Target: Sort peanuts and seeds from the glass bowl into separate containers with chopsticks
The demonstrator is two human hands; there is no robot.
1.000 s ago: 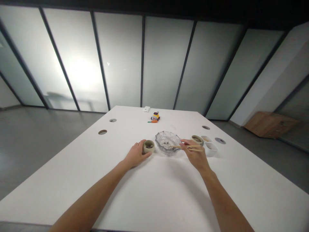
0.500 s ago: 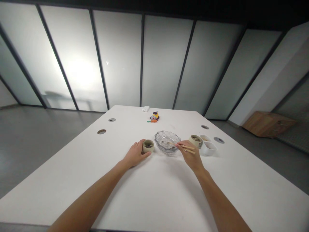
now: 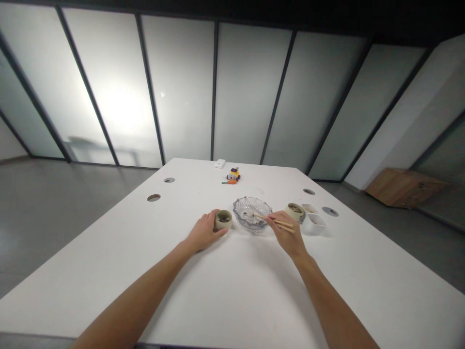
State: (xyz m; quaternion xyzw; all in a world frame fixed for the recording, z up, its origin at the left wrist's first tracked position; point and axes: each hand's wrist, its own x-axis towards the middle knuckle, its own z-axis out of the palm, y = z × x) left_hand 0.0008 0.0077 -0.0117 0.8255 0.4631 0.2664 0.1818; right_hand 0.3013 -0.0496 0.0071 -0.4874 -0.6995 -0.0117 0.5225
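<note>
My left hand [image 3: 206, 232] is wrapped round the near-left side of a small pale green cup [image 3: 225, 225], which stands on the table with dark bits inside. In my right hand [image 3: 287, 235] is a pair of wooden chopsticks [image 3: 284, 224], their tips reaching down into a clear cut-glass bowl [image 3: 240, 219]. A few small dark pieces lie on the bowl's bottom; whether the tips pinch one I cannot tell. Just beyond my right hand sits a second pale green cup [image 3: 300, 217] with pieces in it.
Two white containers, the nearer one [image 3: 315, 228] and the farther one [image 3: 309, 205], stand at the right. A toy vehicle [image 3: 233, 174], an orange toy carrot [image 3: 231, 182] and a white box [image 3: 220, 164] lie toward the back of the white table [image 3: 225, 291]. Round holes pierce the tabletop.
Almost nothing differs. My left hand stays on the cup, and my right hand keeps the chopsticks in the glass bowl with at most a tiny shift.
</note>
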